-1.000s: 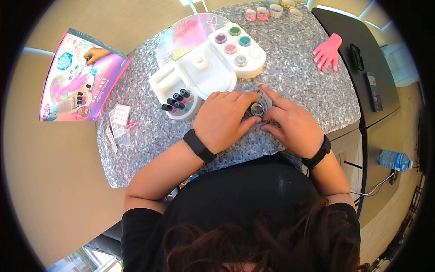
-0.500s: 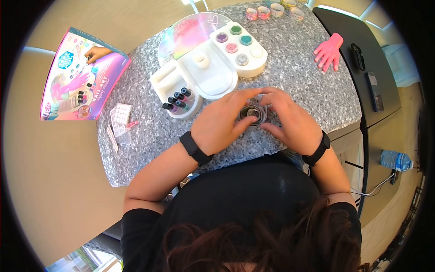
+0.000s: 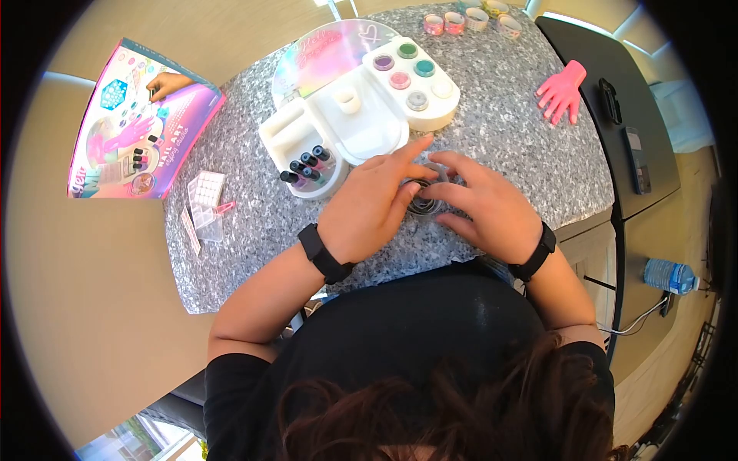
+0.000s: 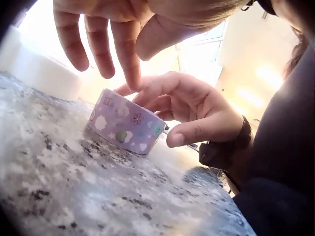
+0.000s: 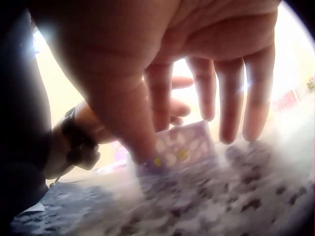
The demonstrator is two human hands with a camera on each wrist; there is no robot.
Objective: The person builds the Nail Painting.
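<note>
A lavender roll of patterned tape (image 4: 128,124), printed with flowers and clouds, stands on the speckled grey tabletop between the two hands. In the head view only part of its coiled top (image 3: 423,206) shows under the fingers. My left hand (image 3: 360,201) hangs over its near left side, fingers extended downward and fingertips close above the rim in the left wrist view. My right hand (image 3: 496,206) arches over the other side; its index finger reaches the rim. In the right wrist view the right thumb overlaps the roll's side, and the other fingers point straight down.
Beyond the hands stands a white nail-art station (image 3: 396,142) with small polish bottles (image 3: 309,167) and glitter pots (image 3: 400,80). A colourful box (image 3: 142,123) and nail tip cases (image 3: 206,201) are left. Patterned rolls (image 3: 477,20) and a pink model hand (image 3: 563,91) lie at the far right.
The hands and the roll have shifted slightly left. The left fingers have spread and lifted away from the roll's far side; the right index finger has come over its top.
</note>
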